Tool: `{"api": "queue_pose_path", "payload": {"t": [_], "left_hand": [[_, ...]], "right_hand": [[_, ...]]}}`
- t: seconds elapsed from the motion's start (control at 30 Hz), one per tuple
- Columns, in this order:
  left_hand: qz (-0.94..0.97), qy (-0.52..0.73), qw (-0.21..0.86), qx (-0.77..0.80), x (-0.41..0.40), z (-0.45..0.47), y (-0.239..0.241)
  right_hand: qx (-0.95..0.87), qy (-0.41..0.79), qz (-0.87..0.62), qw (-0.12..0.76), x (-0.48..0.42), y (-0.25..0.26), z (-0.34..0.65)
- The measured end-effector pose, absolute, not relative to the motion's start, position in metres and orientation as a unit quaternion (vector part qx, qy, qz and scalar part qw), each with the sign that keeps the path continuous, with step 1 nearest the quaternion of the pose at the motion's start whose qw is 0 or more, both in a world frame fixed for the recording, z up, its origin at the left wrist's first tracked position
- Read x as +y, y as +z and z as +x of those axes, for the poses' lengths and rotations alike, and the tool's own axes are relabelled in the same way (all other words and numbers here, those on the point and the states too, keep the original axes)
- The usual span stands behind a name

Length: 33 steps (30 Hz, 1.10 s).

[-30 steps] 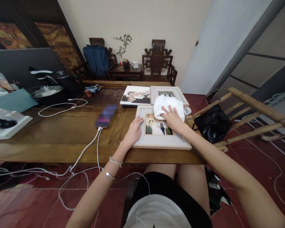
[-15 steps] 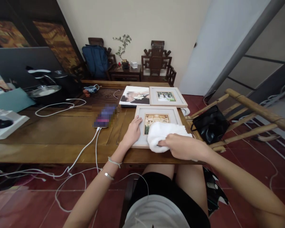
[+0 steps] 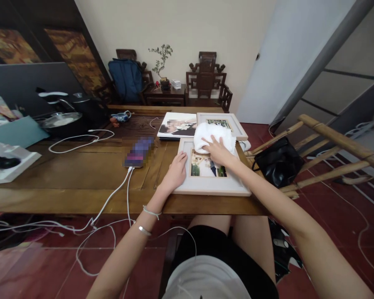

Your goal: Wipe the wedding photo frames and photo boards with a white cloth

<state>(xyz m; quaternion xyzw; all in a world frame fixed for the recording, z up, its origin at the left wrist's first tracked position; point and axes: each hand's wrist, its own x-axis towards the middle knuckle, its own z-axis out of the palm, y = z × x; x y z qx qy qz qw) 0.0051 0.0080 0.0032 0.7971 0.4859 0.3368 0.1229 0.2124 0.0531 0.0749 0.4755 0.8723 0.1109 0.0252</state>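
A light wooden picture frame (image 3: 212,191) with a photo inside a pale mat lies flat near the table's front edge. My left hand (image 3: 176,171) grips its left side, fingers together on the border. Under my right hand (image 3: 218,150) is a bunched white towel (image 3: 210,135), held with the fingers spread over it at the frame's far edge. The towel hides the top of this photo and partly overlaps a second picture frame (image 3: 238,126) behind. Left of that lies a photo album (image 3: 177,132) with a picture on its cover.
A phone (image 3: 139,151) with white charging cables (image 3: 112,193) lies on the wooden table (image 3: 81,174). A lidded pot (image 3: 62,124), a kettle (image 3: 84,108) and a monitor (image 3: 28,85) stand at left. A bamboo chair (image 3: 336,137) holding a black bag (image 3: 279,162) stands at right.
My right hand has pushed the towel away from me, from the frame's near right part to its far edge, uncovering the lower photo. My left hand has stayed on the left side.
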Motion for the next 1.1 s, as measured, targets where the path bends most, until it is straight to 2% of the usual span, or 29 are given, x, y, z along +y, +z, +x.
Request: {"api": "queue_pose_path", "payload": {"t": [0.13, 0.33, 0.43, 0.6, 0.83, 0.97, 1.1], "left_hand": [[0.790, 0.354, 0.122, 0.486, 0.008, 0.006, 0.003], [0.784, 0.350, 0.126, 0.497, 0.007, 0.008, 0.004], [0.784, 0.356, 0.122, 0.494, 0.008, 0.008, 0.004], [0.789, 0.353, 0.125, 0.487, 0.010, 0.006, 0.003], [0.792, 0.347, 0.123, 0.487, 0.010, 0.007, 0.003], [0.795, 0.348, 0.120, 0.482, 0.011, 0.006, 0.004], [0.795, 0.357, 0.115, 0.477, 0.012, 0.006, 0.004]], "right_hand": [[0.894, 0.043, 0.444, 0.054, 0.025, 0.089, 0.211], [0.921, -0.140, 0.346, 0.114, -0.047, 0.132, 0.222], [0.924, -0.174, 0.319, 0.118, -0.065, 0.145, 0.221], [0.921, -0.136, 0.353, 0.090, -0.052, 0.125, 0.210], [0.923, -0.008, 0.385, 0.008, 0.016, 0.079, 0.213], [0.922, 0.036, 0.386, -0.004, 0.043, 0.077, 0.202], [0.915, 0.021, 0.403, -0.006, 0.045, 0.084, 0.193]]}}
